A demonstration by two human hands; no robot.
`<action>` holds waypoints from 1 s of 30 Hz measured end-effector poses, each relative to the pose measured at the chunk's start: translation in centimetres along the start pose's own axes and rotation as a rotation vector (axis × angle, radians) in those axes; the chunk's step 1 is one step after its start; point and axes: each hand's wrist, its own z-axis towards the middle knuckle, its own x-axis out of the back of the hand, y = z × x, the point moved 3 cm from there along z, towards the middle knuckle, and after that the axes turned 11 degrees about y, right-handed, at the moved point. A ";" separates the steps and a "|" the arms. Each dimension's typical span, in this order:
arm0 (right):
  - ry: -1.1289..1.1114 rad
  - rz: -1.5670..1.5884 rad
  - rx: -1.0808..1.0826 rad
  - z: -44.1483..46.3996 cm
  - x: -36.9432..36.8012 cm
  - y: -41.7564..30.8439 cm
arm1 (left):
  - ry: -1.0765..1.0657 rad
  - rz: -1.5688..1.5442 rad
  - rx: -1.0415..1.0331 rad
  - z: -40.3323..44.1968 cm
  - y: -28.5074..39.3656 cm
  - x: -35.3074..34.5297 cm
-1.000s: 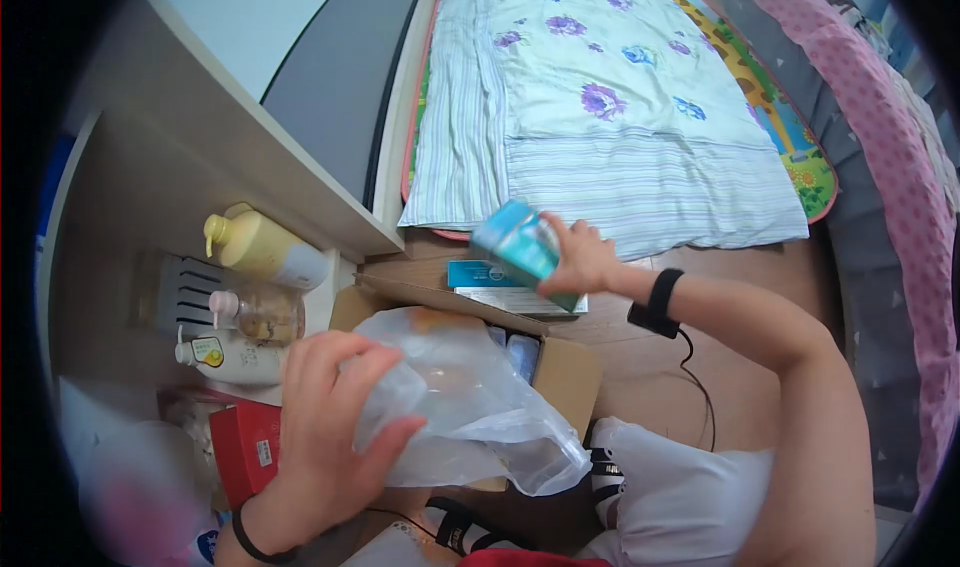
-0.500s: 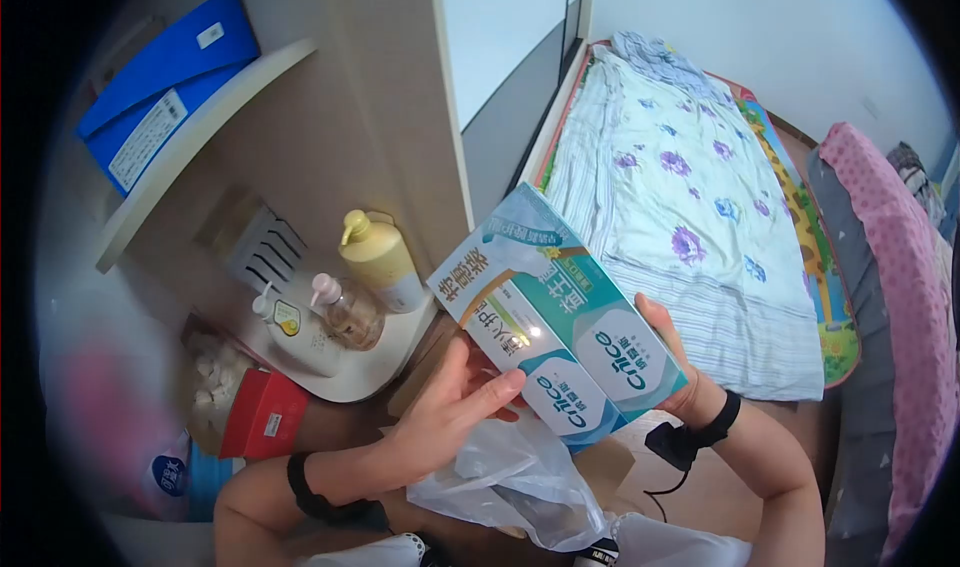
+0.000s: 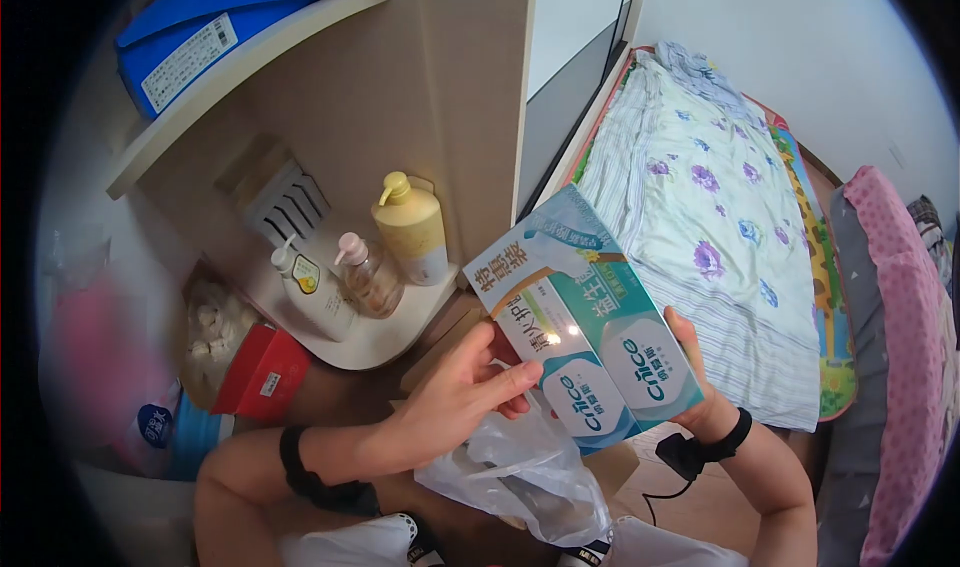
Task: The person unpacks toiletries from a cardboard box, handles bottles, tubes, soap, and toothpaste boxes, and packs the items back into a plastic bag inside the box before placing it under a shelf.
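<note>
A teal and white box [image 3: 585,317] with printed lettering is held up, tilted, in front of me. My right hand [image 3: 697,377] grips its lower right edge, the thumb showing at the side and the other fingers hidden behind it. At the box's lower left edge is my left hand [image 3: 465,392], its thumb against or very near the box and its fingers curled at the edge. Below the box lies a crumpled clear plastic bag [image 3: 525,477], over a cardboard box [image 3: 612,464] that is mostly hidden.
Pump bottles, one of them yellow [image 3: 410,229], stand on a low corner shelf [image 3: 385,339] at the left. A blue box [image 3: 190,52] rests on the upper shelf. Left of me is a red box [image 3: 262,372]. A flowered sheet [image 3: 700,217] covers a floor mat.
The box was lifted from beyond the cardboard box to in front of me. My left hand left the plastic bag and came to the box. The view turned up and left.
</note>
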 end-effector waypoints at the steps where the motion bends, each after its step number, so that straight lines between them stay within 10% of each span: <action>1: 0.003 -0.009 0.002 0.0 0.1 0.0 | 0.001 0.000 0.001 0.0 0.1 0.0; 19: 0.290 -1.716 0.753 -1.7 -9.2 3.0 | -0.096 -0.152 -0.221 0.6 1.0 -0.3; 30: 0.185 -1.055 0.519 -1.0 -8.7 3.0 | -0.104 -0.260 0.004 -0.7 1.6 1.4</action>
